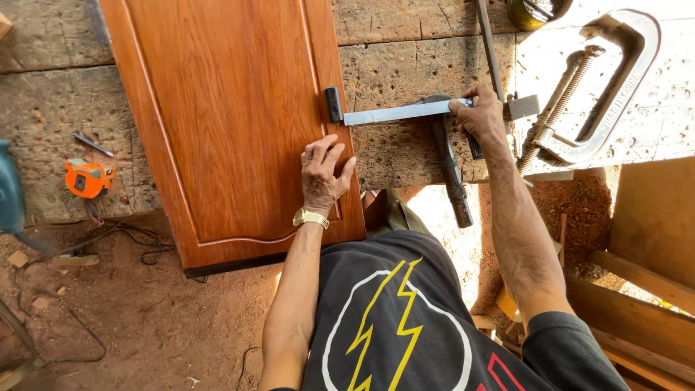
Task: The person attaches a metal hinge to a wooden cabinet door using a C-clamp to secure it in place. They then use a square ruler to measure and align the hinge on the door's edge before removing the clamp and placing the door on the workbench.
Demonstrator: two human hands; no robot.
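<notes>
Both hands are busy in the head view: the left hand [323,174] lies flat and unclenched on the right edge of the wooden cabinet door [228,123], which rests on the rough desk [420,65], while the right hand [479,112] grips the steel try square [405,112] whose blade reaches left to the door's edge, beside a black hinge [333,104]. This looks like measuring or marking at the hinge; next the square seems to need seating snug against the door, left hand bracing it.
</notes>
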